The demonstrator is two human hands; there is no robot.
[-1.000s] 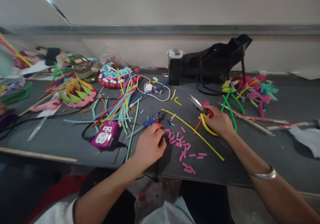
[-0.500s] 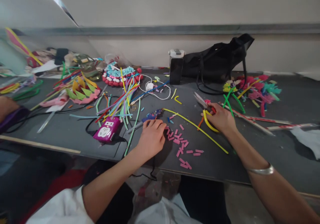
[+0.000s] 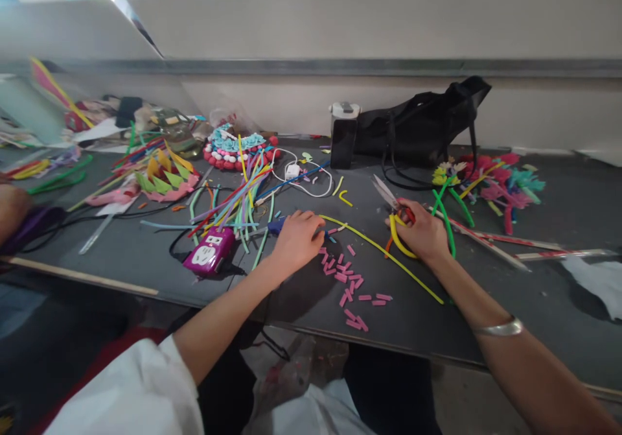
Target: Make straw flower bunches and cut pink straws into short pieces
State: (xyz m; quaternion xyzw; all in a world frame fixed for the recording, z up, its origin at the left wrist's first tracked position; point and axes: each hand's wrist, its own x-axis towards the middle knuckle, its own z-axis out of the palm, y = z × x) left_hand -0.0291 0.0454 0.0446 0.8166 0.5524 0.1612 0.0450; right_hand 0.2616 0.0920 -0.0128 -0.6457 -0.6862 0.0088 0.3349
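My left hand (image 3: 299, 237) is curled over a blue hot glue gun (image 3: 275, 226), its front hidden under my fingers. A clear stick pokes out behind it. My right hand (image 3: 424, 231) grips scissors (image 3: 385, 192) by their red and yellow handles, blades slightly apart and aimed away from me. Between the hands a long yellow pipe cleaner (image 3: 383, 248) runs diagonally over the table. Many short pink pieces (image 3: 350, 279) lie scattered below it. Small pink and blue bits (image 3: 333, 233) sit beside my left fingertips.
A purple box (image 3: 210, 252) with cords and a heap of coloured pipe cleaners (image 3: 243, 188) lie left. Behind are a beaded piece (image 3: 238, 146), a phone (image 3: 343, 143) against a white-lidded container, and a black bag (image 3: 422, 124). Fluffy flowers (image 3: 505, 182) stand right. A person's hand (image 3: 12, 211) shows far left.
My left hand has moved up onto the glue gun and now covers most of it. My right hand still holds the scissors, nearly unmoved. The view has tilted up slightly.
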